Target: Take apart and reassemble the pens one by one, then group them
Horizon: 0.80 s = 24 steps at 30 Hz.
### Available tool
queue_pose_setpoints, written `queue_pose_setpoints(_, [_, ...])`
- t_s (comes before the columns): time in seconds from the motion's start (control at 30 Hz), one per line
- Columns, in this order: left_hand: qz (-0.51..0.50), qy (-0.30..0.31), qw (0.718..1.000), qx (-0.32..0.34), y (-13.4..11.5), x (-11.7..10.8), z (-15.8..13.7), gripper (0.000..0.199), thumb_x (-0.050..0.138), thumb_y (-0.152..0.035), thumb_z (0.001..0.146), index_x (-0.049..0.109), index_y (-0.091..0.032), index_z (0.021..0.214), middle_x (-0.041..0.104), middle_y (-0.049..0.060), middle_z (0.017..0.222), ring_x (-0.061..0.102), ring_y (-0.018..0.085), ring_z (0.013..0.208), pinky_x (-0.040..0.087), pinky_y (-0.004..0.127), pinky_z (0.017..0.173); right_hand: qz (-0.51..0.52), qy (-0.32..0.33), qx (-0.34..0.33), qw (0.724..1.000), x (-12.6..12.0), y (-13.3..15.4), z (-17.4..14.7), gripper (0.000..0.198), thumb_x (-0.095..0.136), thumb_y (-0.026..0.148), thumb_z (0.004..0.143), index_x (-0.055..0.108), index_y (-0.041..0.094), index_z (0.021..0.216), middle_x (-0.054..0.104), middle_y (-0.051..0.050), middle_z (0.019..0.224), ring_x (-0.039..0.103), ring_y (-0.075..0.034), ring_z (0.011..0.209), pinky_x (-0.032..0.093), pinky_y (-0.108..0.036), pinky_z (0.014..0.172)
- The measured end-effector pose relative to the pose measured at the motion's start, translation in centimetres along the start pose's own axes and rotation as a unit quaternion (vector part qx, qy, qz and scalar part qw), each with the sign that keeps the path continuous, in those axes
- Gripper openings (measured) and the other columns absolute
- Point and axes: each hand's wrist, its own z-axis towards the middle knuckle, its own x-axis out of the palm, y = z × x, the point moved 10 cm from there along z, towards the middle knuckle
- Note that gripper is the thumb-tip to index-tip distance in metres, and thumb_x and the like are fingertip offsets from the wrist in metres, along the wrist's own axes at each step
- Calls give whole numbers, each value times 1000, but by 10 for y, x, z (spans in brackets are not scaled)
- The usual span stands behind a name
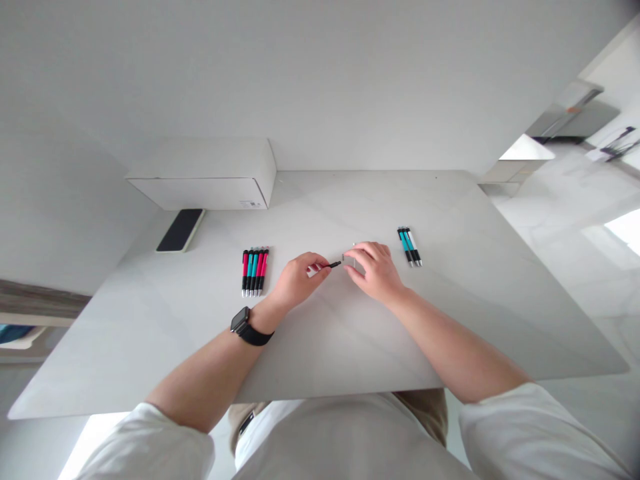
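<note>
My left hand [303, 275] pinches a pen part with a white barrel and a black grip [335, 265], its black end pointing right. Across a small gap, my right hand [373, 267] curves over the table with thumb and forefinger apart. A tiny silver piece [343, 257] shows by its forefinger tip; I cannot tell whether they touch. A thin pale rod [355, 261] is partly visible between thumb and forefinger. Left of my hands lies a row of red and teal pens [255, 271]. To the right lie two teal pens [406, 247] and a white pen [414, 247], side by side.
A long white box [210, 193] stands against the wall at the back left of the pale table [320, 347]. In front of it lies a phone [181, 230] with a dark screen. The table's front edge runs close to my body.
</note>
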Motion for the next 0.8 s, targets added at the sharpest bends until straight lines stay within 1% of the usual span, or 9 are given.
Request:
queue_pose_setpoints(0.07, [-5,-15,1000,-15,6,-3,2,18,66,-38,94,75,-24,102,77,4,102,69,20,89,53,33,82,-42,2,29,999,3,-12,4,21,62,29,100,74,26,117,65,-11,124,55,-30,118,37,-48,106])
queue_pose_setpoints(0.13, [-10,-22,999,-28,11,-4,3,19,66,-39,94,74,-24,102,77,5,102,69,20,88,54,33,81,-75,17,44,996,11,-21,8,19,63,29,100,76,26,113,64,-10,126,52,-31,120,35,-48,106])
queue_pose_setpoints(0.27, [-14,-29,999,-39,16,-4,3,20,66,-40,94,74,-24,102,77,5,101,69,20,86,54,33,80,-114,49,67,990,28,-31,14,23,62,36,100,78,27,115,62,-11,130,48,-32,121,33,-48,104])
queue_pose_setpoints(0.37, [-16,-30,999,-39,18,-3,3,20,66,-40,94,74,-24,103,77,4,102,69,19,87,54,33,80,-126,60,82,987,35,-32,16,27,61,39,101,79,29,118,60,-12,133,46,-33,121,32,-49,103])
queue_pose_setpoints(0.47, [-15,-26,999,-41,18,-2,3,20,66,-40,94,74,-24,103,77,4,102,69,19,88,54,33,80,-125,65,81,987,37,-31,16,26,62,38,100,79,31,118,59,-11,134,45,-33,123,32,-49,103])
queue_pose_setpoints(0.6, [-16,-27,998,-46,18,-3,4,19,66,-40,93,74,-24,102,77,4,102,69,19,87,54,33,80,-110,67,80,988,37,-30,17,21,67,37,97,80,29,112,60,-11,134,46,-33,124,32,-48,105])
queue_pose_setpoints(0.73, [-18,-30,998,-45,18,-5,4,22,65,-42,93,74,-23,102,77,5,101,69,20,87,54,33,80,-74,48,74,993,34,-27,18,13,73,34,94,80,28,102,63,-10,129,49,-31,122,34,-47,106])
queue_pose_setpoints(0.8, [-20,-30,998,-43,18,-6,4,24,65,-43,93,74,-23,102,77,6,101,69,20,86,54,34,79,-42,25,72,996,28,-26,18,10,73,32,94,79,28,100,64,-9,125,52,-30,120,36,-47,106])
